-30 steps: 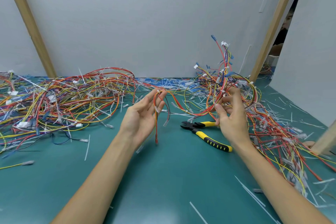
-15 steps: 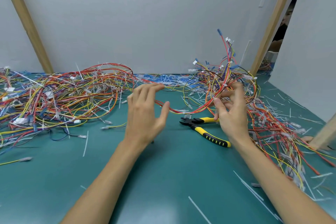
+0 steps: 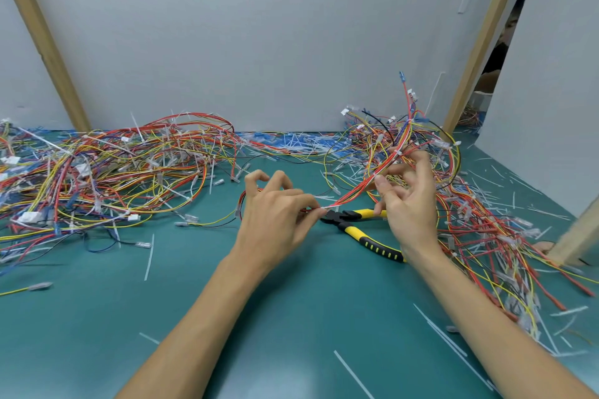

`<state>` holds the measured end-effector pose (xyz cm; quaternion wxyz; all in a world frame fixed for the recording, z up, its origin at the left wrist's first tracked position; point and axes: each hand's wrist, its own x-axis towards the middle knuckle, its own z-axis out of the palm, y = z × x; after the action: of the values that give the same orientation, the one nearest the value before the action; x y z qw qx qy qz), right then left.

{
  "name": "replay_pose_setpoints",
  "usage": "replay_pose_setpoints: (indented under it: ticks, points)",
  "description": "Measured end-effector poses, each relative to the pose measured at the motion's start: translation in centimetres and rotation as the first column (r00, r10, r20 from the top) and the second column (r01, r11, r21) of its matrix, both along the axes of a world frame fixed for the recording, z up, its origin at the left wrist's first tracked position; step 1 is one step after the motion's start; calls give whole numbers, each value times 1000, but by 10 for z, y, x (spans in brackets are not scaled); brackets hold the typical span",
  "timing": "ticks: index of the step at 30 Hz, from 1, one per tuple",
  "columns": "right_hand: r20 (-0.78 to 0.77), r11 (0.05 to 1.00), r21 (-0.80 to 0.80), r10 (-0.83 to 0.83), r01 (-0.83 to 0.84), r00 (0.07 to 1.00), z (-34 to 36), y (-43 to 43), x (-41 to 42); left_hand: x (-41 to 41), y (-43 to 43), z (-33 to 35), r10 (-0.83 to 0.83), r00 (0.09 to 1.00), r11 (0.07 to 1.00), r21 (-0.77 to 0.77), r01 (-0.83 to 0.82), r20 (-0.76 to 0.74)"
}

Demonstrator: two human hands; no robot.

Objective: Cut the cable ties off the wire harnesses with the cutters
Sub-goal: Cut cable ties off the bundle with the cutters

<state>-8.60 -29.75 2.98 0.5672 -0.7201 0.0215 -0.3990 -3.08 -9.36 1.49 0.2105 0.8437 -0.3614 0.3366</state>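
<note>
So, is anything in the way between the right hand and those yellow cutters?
Nothing lies on the cutters; they sit on the green mat partly under the right hand. But that hand is pinching a wire harness, which the left hand also holds, stretched just above the cutter head.

Head-worn view — forward, downward, near table (image 3: pixel 291 317)

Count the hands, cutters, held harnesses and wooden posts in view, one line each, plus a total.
Hands: 2, left hand and right hand
Cutters: 1
Wire harness held between both hands: 1
Wooden posts: 3
Total: 7
</note>
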Motion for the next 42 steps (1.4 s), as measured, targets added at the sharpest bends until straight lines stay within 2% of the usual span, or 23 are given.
replay_pose_setpoints:
  ticks: [3,11,16,17,19,20,22,25,28,30,33,36,39,42]
  points:
    - [-4,1000,-2,-6,6,1000,-1,-2,1,-1,-1,-1,6,999,999,-53,-9,-50]
    - [-14,997,-72,-13,12,1000,0,0,1,-2,-3,-1,3,995,998,-64,-10,-97]
    - [-54,967,-253,-29,15,998,-6,3,2,-3,-2,-3,29,983,994,109,-9,-181]
    - [-55,952,-307,-31,13,998,-8,2,3,-1,-2,-3,-5,974,994,102,28,-226]
    - [-67,899,-437,-34,1,997,-14,1,2,-1,-2,1,-158,915,986,-110,125,-372]
    - [-78,870,-493,-34,-9,996,-15,1,1,-1,-2,4,-254,864,950,-280,138,-434]
    - [-95,819,-573,-31,-30,995,-16,2,0,1,-1,12,-415,780,805,-589,75,-469]
    - [-77,736,-677,-29,-30,997,-14,6,-3,5,2,21,-577,665,612,-790,-33,-474]
    - [-90,646,-763,-57,-32,994,-11,9,-5,8,3,25,-711,519,498,-861,-106,-474]
    - [-111,582,-813,-89,-39,990,-9,10,-5,9,2,24,-759,469,438,-887,-146,-452]
    - [-125,505,-862,-123,-46,985,-8,13,-7,11,3,22,-794,439,381,-906,-182,-422]
    - [-123,486,-873,-134,-43,983,-7,16,-7,14,6,19,-805,421,368,-908,-200,-419]
    - [-106,439,-898,-166,-23,980,-6,18,-7,17,8,17,-842,358,324,-909,-263,-404]
    - [-127,428,-903,-175,-41,976,-7,21,-9,19,8,17,-839,354,324,-902,-285,-413]
